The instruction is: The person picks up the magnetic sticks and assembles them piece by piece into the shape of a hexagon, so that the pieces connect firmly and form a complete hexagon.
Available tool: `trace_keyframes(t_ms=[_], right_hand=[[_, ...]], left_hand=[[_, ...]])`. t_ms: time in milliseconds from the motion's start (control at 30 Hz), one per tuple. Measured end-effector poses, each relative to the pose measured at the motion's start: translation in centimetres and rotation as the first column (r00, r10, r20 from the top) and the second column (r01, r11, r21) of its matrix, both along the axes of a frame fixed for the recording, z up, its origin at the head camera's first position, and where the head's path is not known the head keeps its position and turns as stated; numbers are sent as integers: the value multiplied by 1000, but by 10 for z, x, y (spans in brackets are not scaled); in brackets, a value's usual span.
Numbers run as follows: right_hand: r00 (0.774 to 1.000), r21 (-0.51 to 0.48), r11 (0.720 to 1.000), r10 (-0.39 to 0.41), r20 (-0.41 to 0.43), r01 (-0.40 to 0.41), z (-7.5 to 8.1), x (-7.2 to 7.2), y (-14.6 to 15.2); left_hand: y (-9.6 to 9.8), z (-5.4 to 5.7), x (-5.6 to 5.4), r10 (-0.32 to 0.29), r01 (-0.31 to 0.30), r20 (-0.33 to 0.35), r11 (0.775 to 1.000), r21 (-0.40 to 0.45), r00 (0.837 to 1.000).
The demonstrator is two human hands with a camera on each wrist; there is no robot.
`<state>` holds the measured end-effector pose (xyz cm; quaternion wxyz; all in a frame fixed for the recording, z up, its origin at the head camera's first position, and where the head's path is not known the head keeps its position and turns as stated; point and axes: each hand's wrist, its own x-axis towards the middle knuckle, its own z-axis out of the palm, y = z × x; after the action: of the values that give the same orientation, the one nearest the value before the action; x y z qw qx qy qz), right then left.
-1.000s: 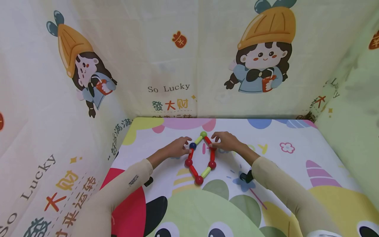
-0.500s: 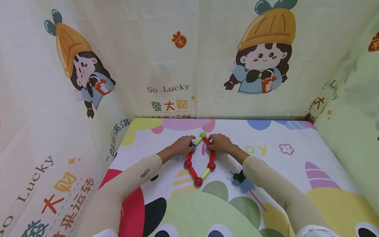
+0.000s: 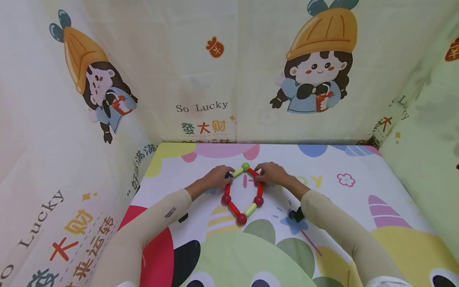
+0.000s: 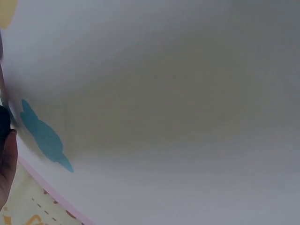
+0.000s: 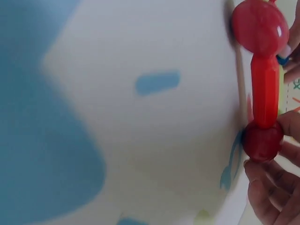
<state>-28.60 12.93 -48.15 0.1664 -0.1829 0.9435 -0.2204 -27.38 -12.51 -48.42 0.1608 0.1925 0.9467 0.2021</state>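
A closed ring of coloured balls and rods, like a magnetic stick-and-ball toy, lies on the table. My left hand (image 3: 216, 177) pinches its dark blue ball (image 3: 228, 175) at the upper left. At the upper right, my right hand (image 3: 273, 174) holds a red ball (image 5: 262, 141), with a red rod (image 5: 265, 91) running from it to another red ball (image 5: 260, 27). A green ball (image 3: 245, 166) tops the ring, joined to the blue one by a yellow-green rod (image 3: 238, 172). The lowest corner is a red ball (image 3: 241, 218). Only a fingertip and part of the blue ball show in the left wrist view.
The cartoon-printed table cover (image 3: 322, 207) reaches back to a patterned cloth wall (image 3: 251, 119), with more cloth at both sides. A dark wrist camera (image 3: 296, 215) hangs below the right sleeve, another (image 3: 183, 217) below the left.
Both hands first closed in on the blue and upper-right red balls, then drew apart a little. The ring has become wider, its blue ball shifting left and its right side shifting right.
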Motion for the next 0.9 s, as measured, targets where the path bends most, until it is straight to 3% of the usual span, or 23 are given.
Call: trace_keyframes(t_ms=[467,633,900], right_hand=[[985,-35,984,174,11,-173,-4,0,26],[981,-38,980,194,4,-193,-3,2,32],[987,-41,986,159,-20,-160,-1,9,47]], left_hand=[[-16,1,5,-35,36,-20,998,43,999],[-17,2,6,-34,34,7,998,59,999],[-25,10,10,-103,100,83,994,44,991]])
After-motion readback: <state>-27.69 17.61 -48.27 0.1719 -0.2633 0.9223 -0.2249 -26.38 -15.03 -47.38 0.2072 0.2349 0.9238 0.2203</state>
